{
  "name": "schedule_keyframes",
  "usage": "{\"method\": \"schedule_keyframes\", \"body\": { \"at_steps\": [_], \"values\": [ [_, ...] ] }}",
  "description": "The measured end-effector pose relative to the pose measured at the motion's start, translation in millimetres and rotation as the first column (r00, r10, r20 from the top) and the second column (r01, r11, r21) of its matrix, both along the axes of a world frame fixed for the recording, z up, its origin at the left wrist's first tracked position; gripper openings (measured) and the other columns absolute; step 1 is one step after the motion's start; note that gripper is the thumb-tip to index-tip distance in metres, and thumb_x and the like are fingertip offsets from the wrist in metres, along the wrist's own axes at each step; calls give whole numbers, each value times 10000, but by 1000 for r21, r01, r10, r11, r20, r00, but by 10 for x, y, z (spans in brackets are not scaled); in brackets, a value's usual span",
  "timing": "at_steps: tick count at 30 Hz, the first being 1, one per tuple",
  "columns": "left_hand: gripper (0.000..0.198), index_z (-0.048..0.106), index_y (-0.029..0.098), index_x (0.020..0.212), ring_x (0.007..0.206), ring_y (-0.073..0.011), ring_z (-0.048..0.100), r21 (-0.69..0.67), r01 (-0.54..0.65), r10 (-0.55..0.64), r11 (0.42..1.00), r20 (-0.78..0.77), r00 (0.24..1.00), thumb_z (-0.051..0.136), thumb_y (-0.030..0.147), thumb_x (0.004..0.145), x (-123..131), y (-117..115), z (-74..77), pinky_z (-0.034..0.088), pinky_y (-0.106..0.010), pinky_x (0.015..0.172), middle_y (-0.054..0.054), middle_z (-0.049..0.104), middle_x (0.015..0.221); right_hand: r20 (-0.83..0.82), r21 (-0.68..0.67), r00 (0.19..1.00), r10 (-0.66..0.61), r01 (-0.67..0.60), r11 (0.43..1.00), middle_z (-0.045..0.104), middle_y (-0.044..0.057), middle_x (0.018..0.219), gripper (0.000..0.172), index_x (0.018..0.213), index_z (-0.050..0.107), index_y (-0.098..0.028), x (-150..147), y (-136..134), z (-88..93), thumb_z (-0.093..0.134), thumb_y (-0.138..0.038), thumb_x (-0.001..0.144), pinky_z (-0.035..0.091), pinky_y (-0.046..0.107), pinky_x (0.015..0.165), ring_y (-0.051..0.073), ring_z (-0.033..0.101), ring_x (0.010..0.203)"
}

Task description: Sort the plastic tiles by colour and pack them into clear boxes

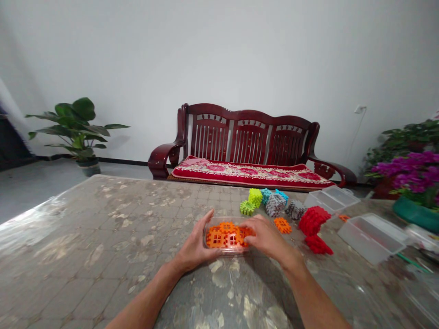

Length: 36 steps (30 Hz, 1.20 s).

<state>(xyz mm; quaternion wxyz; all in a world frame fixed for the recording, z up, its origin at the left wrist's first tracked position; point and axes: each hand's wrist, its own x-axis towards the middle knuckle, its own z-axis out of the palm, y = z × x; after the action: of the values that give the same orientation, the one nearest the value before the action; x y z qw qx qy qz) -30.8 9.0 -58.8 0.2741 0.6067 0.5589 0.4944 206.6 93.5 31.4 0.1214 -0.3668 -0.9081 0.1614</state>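
Observation:
A clear plastic box [230, 251] stands on the table in front of me, holding several orange interlocking building pieces [224, 236] with square window-like openings. My left hand [197, 242] grips the left side of this box, thumb along the near edge and fingers at the far edge. Over the box's right end, my right hand [263, 233] has its fingers bent inward, pinching at an orange piece there. Its fingertips are partly hidden. One loose orange piece [282, 225] lies flat on the table, to the right of the right hand.
Toward the back right are yellow-green blocks [254, 197], grey blocks [275, 205] and red pieces [313, 221]. Two translucent containers [372, 237] sit farther right, near a flower pot [414, 214]. A wooden bench [248, 137] stands beyond the patterned tabletop [120, 228].

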Motion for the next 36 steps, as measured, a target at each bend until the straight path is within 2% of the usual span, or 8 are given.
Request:
{"method": "schedule_keyframes", "body": {
  "at_steps": [6,10,14,18,22,26,32,36],
  "values": [
    [1112,291,225,1551,1407,-366,431,11,-9,9,1000,-4,1000,873,472,636,6,-3,10,368,-519,1173,-167,416,1551,-27,57,996,-80,81,995,745,64,1094,402,1107,747,-227,-9,42,-18,565,-116,766,435,332,970,226,609,1079],
    [1109,304,229,1546,1402,-367,437,-2,-28,28,1000,-3,1000,875,476,629,15,-12,10,390,-509,1161,-162,431,1540,-50,66,973,-227,230,971,729,68,1187,388,1155,724,-217,277,309,-21,563,-176,805,431,340,1008,234,627,1129],
    [1165,302,232,1547,1391,-378,451,-46,-57,58,997,35,998,902,489,582,42,-23,13,414,-502,1146,-173,423,1540,56,29,864,-501,500,865,701,105,1251,428,1239,672,-178,725,616,-124,556,-218,830,456,336,978,254,646,1145],
    [1190,292,238,1551,1397,-380,440,-55,-61,63,997,49,997,913,493,568,58,-23,7,395,-516,1158,-173,420,1539,210,47,741,-638,644,764,684,148,1269,489,1291,623,-163,966,739,-272,593,-308,825,479,362,935,296,636,1176],
    [1191,293,254,1549,1406,-380,426,-48,-59,62,997,53,997,919,487,563,52,-17,-13,370,-536,1172,-163,408,1548,306,87,698,-647,657,749,714,129,1204,472,1223,647,-222,925,716,-358,655,-385,779,494,360,883,305,649,1149],
    [1184,278,242,1554,1413,-380,416,-65,-36,40,997,69,997,910,485,584,41,-27,-2,375,-525,1170,-174,365,1572,345,133,664,-663,665,735,712,131,1198,404,1185,656,-243,856,694,-392,622,-326,791,501,379,843,318,666,1106],
    [1166,268,212,1556,1415,-371,414,-56,-18,19,998,8,1000,885,500,610,40,-32,47,378,-506,1171,-176,389,1557,366,146,640,-675,677,721,708,160,1183,417,1241,631,-225,875,715,-408,496,-213,846,501,414,848,322,672,1094],
    [1147,281,199,1554,1415,-369,415,-21,-24,23,1000,-18,1000,881,476,618,47,-30,63,368,-500,1179,-173,400,1555,334,167,671,-662,649,742,666,185,1249,434,1280,596,-192,812,699,-399,498,-339,883,496,439,878,347,630,1156]
  ]
}}
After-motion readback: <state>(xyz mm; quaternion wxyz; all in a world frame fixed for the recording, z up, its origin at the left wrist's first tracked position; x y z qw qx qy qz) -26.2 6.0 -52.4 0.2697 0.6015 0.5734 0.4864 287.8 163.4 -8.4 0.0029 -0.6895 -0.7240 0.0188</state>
